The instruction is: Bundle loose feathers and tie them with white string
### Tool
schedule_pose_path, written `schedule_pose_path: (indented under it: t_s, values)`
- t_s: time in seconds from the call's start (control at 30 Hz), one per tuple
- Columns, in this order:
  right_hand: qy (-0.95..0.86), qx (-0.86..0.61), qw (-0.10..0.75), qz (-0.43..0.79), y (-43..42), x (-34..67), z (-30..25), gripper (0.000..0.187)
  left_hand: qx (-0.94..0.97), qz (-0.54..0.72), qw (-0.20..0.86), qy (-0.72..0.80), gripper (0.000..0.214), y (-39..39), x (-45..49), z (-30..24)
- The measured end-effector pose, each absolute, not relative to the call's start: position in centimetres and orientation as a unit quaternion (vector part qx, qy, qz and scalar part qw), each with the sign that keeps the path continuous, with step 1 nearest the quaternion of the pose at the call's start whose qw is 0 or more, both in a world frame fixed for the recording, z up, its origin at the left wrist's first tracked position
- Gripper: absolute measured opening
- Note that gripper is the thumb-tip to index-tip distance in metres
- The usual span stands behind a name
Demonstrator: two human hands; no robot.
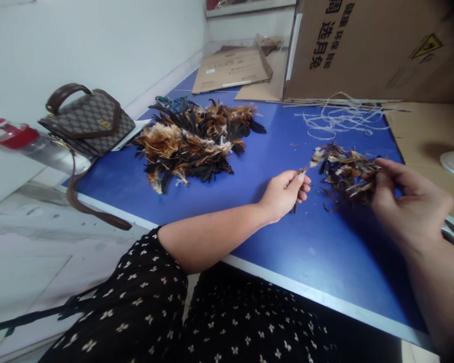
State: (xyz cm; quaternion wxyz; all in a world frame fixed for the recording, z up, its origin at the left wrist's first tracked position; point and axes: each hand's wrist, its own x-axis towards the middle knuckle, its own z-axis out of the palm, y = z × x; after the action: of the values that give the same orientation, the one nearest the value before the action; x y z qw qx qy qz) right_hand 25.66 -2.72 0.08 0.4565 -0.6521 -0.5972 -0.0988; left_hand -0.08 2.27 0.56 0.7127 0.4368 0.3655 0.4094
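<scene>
Table: we have a blue top with a pale edge under both feather heaps.
Carton: stands upright at the far right, marked with dark print and a yellow warning triangle.
Big heap: brown, black and cream feathers; we see it on the left part of the table, well apart from both hands.
Bag: patterned, with a brown handle, at the table's left end; its strap hangs over the edge.
Bottle: clear, red-topped, just beside the bag.
Cords: white and tangled, beyond the small heap, in front of the carton.
Small heap: lies between our hands, near the left fingertips and meeting the right ones.
Right hand: thumb and forefinger bend at the heap's right edge; through the blur we cannot tell whether they grip a feather.
Left hand: closed, pinching a tuft between thumb and fingers.
Tuft: we see its tip above the thumb, near the small heap.
</scene>
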Motion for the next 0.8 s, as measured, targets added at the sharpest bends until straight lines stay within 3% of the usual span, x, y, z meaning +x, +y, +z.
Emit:
schedule_pose_path:
  t_s: [0.23,0.4,0.6,0.7,0.8]
  values:
    - [-0.656,-0.613,0.41,-0.162,-2.0,27.0,-0.2,0.037,0.44,0.41,0.713,0.36,0.023,2.2,-0.1,0.6]
    - [-0.741,-0.531,0.384,-0.144,-2.3,27.7,1.3,0.016,0.44,0.409,0.713,0.362,0.023,2.2,-0.1,0.8]
    - [-0.818,-0.495,0.275,-0.098,-1.4,28.4,0.2,0.03,0.441,0.406,0.714,0.361,0.022,2.1,-0.2,0.8]
    - [-0.808,-0.505,0.284,-0.107,-1.0,28.7,-0.3,0.009,0.441,0.405,0.715,0.361,0.022,2.1,-0.2,0.7]
    - [-0.812,-0.48,0.32,-0.093,-1.1,28.2,0.5,0.009,0.437,0.405,0.716,0.363,0.022,2.1,-0.2,0.7]
